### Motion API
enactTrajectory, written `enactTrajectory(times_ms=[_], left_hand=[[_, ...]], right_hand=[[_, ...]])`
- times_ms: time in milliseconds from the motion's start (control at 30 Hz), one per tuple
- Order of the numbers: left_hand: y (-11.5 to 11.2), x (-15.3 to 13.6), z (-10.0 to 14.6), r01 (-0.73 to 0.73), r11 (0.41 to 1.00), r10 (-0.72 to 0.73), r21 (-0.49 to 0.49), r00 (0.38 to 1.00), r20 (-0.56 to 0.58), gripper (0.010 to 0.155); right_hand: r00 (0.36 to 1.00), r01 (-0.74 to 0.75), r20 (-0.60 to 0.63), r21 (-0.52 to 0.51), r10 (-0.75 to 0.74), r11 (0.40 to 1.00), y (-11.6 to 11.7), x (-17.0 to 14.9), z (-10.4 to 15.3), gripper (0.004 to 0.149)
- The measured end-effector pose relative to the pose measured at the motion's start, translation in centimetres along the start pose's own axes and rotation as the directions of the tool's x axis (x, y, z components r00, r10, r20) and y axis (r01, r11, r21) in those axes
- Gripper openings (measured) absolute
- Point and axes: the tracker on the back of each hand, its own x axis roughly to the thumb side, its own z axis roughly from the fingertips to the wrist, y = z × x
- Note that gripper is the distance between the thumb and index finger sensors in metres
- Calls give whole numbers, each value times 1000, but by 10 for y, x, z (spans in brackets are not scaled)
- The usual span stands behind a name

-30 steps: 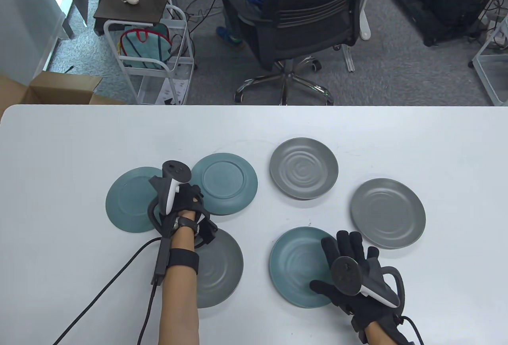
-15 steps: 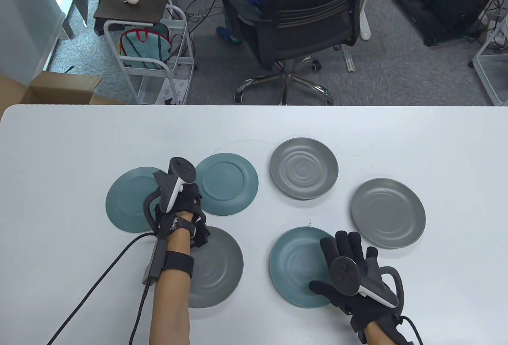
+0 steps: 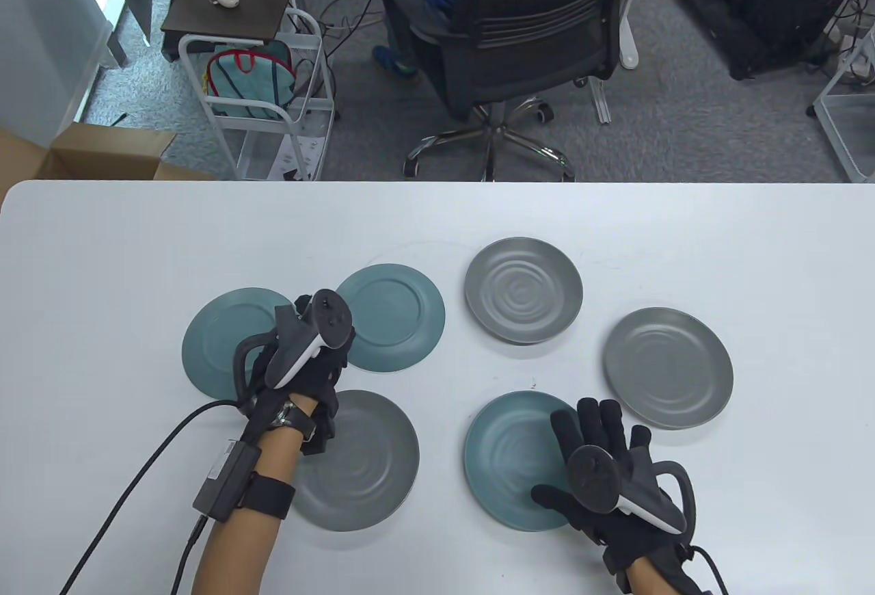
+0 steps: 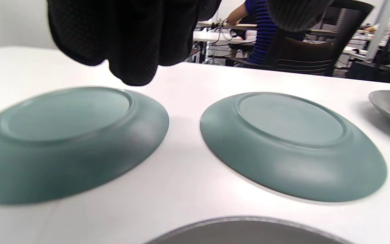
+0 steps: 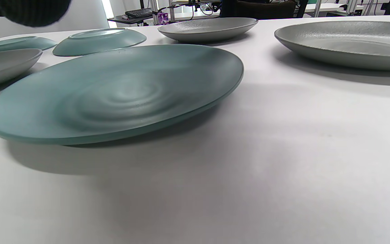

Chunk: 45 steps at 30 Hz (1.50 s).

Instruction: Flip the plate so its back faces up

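The left hand (image 3: 301, 366) hangs with fingers (image 4: 130, 44) curled downward, while the right hand (image 3: 608, 479) lies flat, fingers spread.

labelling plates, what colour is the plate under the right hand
Teal plate, with concentric ripples; clearest in the right wrist view.

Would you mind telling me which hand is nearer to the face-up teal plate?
The right hand: it lies over the right edge of the face-up teal plate. The left hand is well off to that plate's left, above the two flipped teal plates.
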Motion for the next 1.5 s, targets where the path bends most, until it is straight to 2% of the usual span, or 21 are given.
enactTrajectory(times_ms=[267,467,600,767,933,1200,1267,1500], left_hand=[[-5,7,42,74,997,-77,25,981,177,85],[-27,16,77,174,984,-175,26,942,287,87],[-47,19,93,207,978,-191,-12,920,342,87],[-74,22,106,274,960,-229,-64,893,388,88],[-89,28,122,321,945,-265,-56,858,439,88],[-105,35,130,350,930,-257,-113,838,482,89],[-107,37,132,366,927,-282,-87,829,483,89],[-113,39,136,388,917,-295,-95,818,495,87]], right_hand=[[1000,-2,-7,-2,2,1000,0,-1,1,96],[1000,-5,-14,-3,5,1000,-1,-1,1,96],[1000,-8,-14,-5,8,1000,0,0,1,96],[1000,-13,-14,-2,13,1000,0,0,1,96],[1000,-17,-16,-1,17,1000,0,1,2,96],[1000,-20,-20,3,20,1000,0,1,2,96],[1000,-20,-19,4,20,1000,0,1,1,96],[1000,-21,-17,5,21,1000,0,2,1,96]])
